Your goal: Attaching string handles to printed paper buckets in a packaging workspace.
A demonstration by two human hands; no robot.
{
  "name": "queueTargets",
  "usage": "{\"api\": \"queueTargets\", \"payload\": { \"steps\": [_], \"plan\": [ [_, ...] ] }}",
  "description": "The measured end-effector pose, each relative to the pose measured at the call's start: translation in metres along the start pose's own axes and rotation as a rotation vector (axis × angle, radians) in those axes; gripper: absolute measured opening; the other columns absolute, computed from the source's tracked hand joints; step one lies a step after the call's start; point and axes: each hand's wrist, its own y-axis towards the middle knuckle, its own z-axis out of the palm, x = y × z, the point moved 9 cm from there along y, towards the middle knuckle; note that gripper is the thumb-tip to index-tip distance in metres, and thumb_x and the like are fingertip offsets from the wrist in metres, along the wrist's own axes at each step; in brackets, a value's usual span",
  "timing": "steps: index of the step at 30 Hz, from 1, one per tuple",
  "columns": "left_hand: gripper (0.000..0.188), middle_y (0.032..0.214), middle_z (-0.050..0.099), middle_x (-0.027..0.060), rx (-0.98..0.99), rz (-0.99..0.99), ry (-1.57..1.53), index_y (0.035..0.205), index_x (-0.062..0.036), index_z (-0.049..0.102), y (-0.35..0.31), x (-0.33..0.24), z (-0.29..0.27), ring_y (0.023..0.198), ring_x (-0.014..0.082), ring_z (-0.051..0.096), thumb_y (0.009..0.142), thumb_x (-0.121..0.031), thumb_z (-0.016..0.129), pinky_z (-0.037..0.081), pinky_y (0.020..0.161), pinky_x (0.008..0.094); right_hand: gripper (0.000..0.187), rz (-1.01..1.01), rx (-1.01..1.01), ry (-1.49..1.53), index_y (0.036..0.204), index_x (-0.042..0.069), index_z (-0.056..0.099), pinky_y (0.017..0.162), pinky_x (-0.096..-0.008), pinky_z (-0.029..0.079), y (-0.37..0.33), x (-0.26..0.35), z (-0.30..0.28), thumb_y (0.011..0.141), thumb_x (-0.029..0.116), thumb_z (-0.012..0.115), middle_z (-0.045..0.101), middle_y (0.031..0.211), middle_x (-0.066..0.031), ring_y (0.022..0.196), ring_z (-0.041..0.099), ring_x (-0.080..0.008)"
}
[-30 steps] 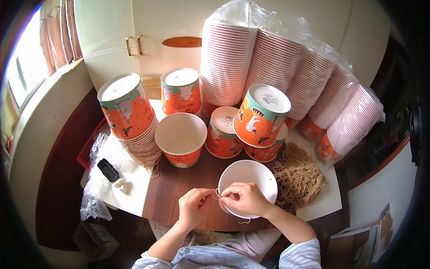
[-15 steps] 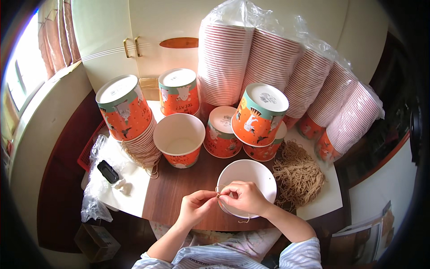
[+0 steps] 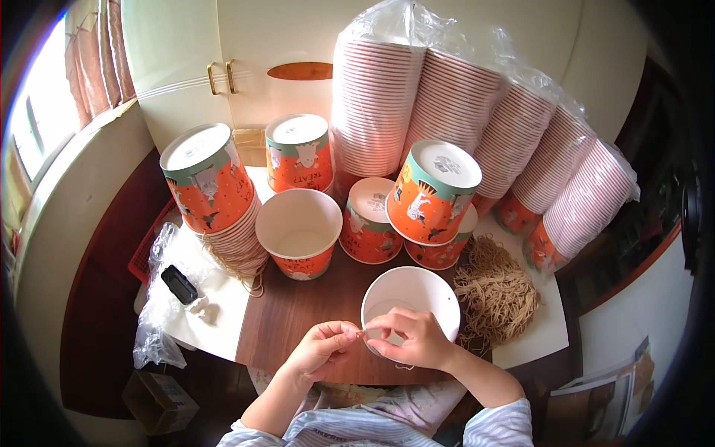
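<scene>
A paper bucket (image 3: 412, 285) with a white inside stands open and upright at the table's front edge. My left hand (image 3: 325, 349) is closed in a pinch at the bucket's near left rim, with thin tan twine (image 3: 360, 334) at its fingertips. Over the near rim, my right hand (image 3: 413, 340) curls its thumb and forefinger toward the same spot, their tips close together around the twine. A short twine end (image 3: 403, 366) shows below the right hand. The fingertips hide the join between twine and rim.
A heap of loose tan twine (image 3: 497, 294) lies right of the bucket. Behind are an open orange bucket (image 3: 299, 231), upturned buckets (image 3: 433, 194), a nested stack with cords (image 3: 208, 182) and bagged stacks (image 3: 376, 104). A black tray (image 3: 179, 284) and plastic wrap (image 3: 154, 328) lie left.
My hands have shifted slightly. The left fingers have rolled over at the twine, and the right thumb and forefinger have spread into a wider curve. The twine loop at the rim shows less.
</scene>
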Motion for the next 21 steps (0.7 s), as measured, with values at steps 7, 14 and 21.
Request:
{"api": "queueTargets", "payload": {
  "steps": [7, 14, 21],
  "plan": [
    [0.007, 0.081, 0.058, -0.0029, 0.023, 0.020, 0.024, 0.088, -0.0046, 0.063, -0.005, 0.002, 0.008, 0.059, 0.0019, 0.041, 0.086, -0.010, 0.058, 0.029, 0.048, 0.0150, 0.021, -0.142, -0.088, -0.194, 0.092, 0.015, 0.065, 0.046, -0.0266, 0.046, -0.011, 0.027, 0.000, 0.071, 0.018, 0.071, 0.057, 0.071, 0.0021, 0.054, 0.057, -0.0130],
    [0.011, 0.080, 0.054, -0.0020, 0.049, 0.018, -0.011, 0.092, -0.0018, 0.063, -0.012, 0.006, 0.021, 0.056, 0.0029, 0.037, 0.087, -0.009, 0.056, 0.028, 0.047, 0.0155, 0.020, -0.242, -0.154, -0.218, 0.087, 0.009, 0.065, 0.046, -0.0260, 0.047, -0.020, 0.034, -0.004, 0.069, 0.007, 0.073, 0.062, 0.073, -0.0014, 0.055, 0.060, -0.0152],
    [0.018, 0.096, 0.052, 0.0043, 0.119, 0.471, 0.481, 0.099, -0.0001, 0.062, -0.019, -0.025, 0.032, 0.072, 0.0096, 0.049, 0.082, 0.002, 0.055, 0.041, 0.058, 0.0204, 0.012, -0.010, -0.215, -0.039, 0.083, 0.007, 0.062, 0.050, -0.0275, 0.048, -0.026, 0.016, -0.007, 0.073, 0.006, 0.068, 0.060, 0.075, -0.0019, 0.059, 0.060, -0.0170]
  ]
}}
